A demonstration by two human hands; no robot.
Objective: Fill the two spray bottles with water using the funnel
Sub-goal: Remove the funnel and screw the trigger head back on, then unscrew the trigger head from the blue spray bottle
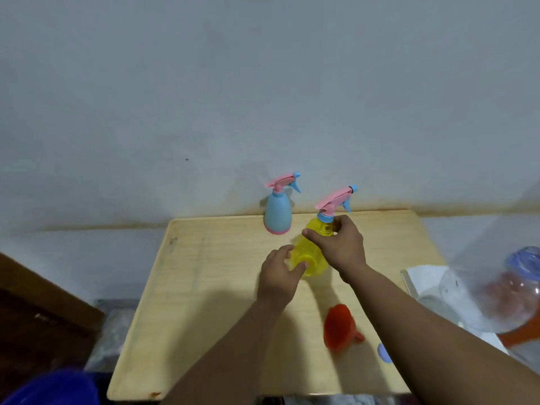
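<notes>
A translucent yellow plastic spray bottle [311, 252] with a pink trigger head and blue collar stands on the pale wooden counter [204, 287], a little behind its middle. The right hand [340, 247] curls around the bottle's neck just under the blue collar, thumb pointing left across the shoulder of the bottle. The left hand [279, 276] holds the lower body from the left, its thumb and fingers bent around the yellow plastic. The pink head is tilted, its blue nozzle pointing up and to the right.

Behind and to the left, near the counter's far edge against the wall, stands an opaque light-blue spray bottle [277, 213] with a pink base and a pink trigger head; it is upright and apart from the yellow one.

Nearer the person, to the right of the left forearm, an orange-red plastic funnel [340, 327] lies on its side on the counter, its spout pointing right. Just beyond it, by the right forearm, a small pale lilac round lid [383, 352] lies flat, partly hidden by the arm.

At the right edge, off the counter, a large clear plastic water jug [496, 293] with a blue cap and an orange band shows, blurred. A blue plastic rim [52, 388] sits in the lower left corner.
</notes>
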